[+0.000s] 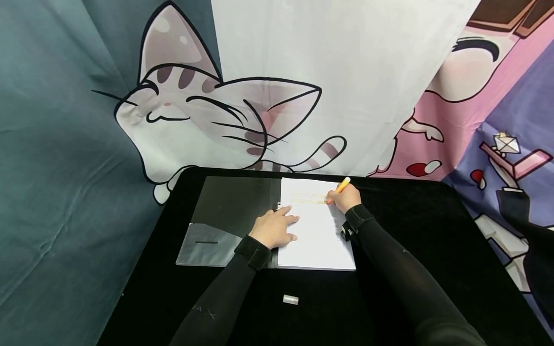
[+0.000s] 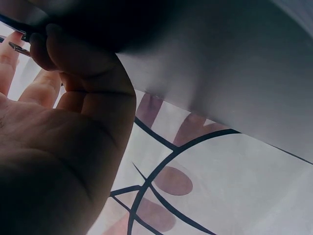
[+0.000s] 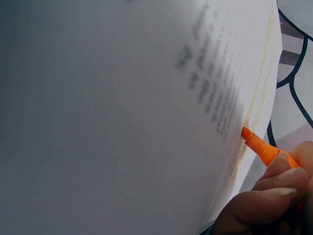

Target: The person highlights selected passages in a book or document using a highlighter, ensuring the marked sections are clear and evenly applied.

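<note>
White printed sheets (image 1: 318, 240) lie on the right side of an open dark folder (image 1: 233, 197). My right hand (image 1: 346, 198) pinches an orange highlighter (image 3: 266, 149) near the upper right of the top page. Its chisel tip meets the paper by the end of a line of print, and yellow-orange strokes (image 3: 266, 46) run along lines there. The highlighter's pale yellow end (image 1: 345, 181) sticks up past the hand in the head view. With fingers spread, my left hand (image 1: 273, 228) rests over the folder's spine and the page's left edge; the left wrist view shows its shaded palm side.
A clear pocket (image 1: 207, 247) covers the folder's lower left. Nearer me, a small silvery-white piece (image 1: 290, 300) lies on the black-covered table (image 1: 415, 206). Cloth backdrops with a cartoon cat (image 1: 195, 120) hang right behind the table's far edge.
</note>
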Demonstrator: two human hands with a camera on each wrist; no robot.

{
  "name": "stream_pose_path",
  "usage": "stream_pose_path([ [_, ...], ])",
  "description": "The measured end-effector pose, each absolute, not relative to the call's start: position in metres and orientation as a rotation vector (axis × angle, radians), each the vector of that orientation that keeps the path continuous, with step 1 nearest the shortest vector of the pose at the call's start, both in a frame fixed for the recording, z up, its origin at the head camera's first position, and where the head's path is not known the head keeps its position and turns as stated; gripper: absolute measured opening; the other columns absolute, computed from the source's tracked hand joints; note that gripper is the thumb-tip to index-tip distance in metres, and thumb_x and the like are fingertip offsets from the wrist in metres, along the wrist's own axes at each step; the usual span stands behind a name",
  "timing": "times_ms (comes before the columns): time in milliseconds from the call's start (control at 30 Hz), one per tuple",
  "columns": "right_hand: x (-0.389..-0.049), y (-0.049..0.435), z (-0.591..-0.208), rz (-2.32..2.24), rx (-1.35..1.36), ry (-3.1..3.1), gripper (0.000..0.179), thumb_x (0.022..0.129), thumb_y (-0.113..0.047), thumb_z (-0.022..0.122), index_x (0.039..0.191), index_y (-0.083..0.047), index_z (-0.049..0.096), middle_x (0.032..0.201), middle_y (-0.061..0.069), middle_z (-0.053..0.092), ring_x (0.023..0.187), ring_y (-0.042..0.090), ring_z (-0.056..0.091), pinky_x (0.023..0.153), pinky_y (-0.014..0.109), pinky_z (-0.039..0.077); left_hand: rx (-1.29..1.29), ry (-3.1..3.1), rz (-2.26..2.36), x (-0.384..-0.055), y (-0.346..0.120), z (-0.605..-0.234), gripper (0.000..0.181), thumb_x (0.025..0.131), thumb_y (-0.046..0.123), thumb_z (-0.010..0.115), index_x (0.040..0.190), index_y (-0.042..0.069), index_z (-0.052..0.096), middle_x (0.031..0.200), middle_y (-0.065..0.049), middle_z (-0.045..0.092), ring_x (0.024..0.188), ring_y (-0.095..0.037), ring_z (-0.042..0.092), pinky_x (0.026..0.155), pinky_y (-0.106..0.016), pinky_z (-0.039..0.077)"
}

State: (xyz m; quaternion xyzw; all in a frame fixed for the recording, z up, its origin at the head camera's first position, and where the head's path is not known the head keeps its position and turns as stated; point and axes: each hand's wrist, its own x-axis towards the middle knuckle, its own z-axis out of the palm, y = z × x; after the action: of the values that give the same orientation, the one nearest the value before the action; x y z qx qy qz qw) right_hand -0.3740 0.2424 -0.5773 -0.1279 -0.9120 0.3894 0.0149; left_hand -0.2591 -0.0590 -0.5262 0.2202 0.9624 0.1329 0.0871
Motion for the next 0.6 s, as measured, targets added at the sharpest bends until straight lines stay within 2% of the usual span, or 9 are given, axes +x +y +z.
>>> stream_pose_path([
  [167,-0.388,0.253,-0.591,1.195,-0.412,-2.868,0.025,0.096,-0.027,0.077,0.081,-0.014,0.063,0.067,0.002,0.066,0.064,0.023,0.062,0.059,0.034,0.048,0.657,2.866,0.398,-0.259,-0.059,-0.526,0.059,0.103,0.048,0.083,0.159,0.039,0.067,0.183,0.002,0.046,0.134,-0.035,0.069,0.103,-0.057,0.064],
  [400,-0.378,0.247,-0.58,1.224,-0.48,-2.854,0.021,0.094,-0.026,0.08,0.086,-0.013,0.066,0.072,0.002,0.068,0.067,0.022,0.064,0.063,0.034,0.051,0.653,2.859,0.392,-0.259,-0.059,-0.526,0.06,0.103,0.048,0.082,0.16,0.039,0.067,0.184,0.002,0.045,0.134,-0.035,0.068,0.103,-0.057,0.064],
  [600,-0.389,0.257,-0.594,1.23,-0.484,-2.852,0.02,0.096,-0.028,0.079,0.091,-0.013,0.067,0.077,0.003,0.068,0.071,0.023,0.065,0.063,0.033,0.052,0.653,2.858,0.404,-0.258,-0.059,-0.525,0.06,0.103,0.047,0.083,0.16,0.039,0.067,0.184,0.002,0.044,0.136,-0.036,0.068,0.104,-0.058,0.063],
])
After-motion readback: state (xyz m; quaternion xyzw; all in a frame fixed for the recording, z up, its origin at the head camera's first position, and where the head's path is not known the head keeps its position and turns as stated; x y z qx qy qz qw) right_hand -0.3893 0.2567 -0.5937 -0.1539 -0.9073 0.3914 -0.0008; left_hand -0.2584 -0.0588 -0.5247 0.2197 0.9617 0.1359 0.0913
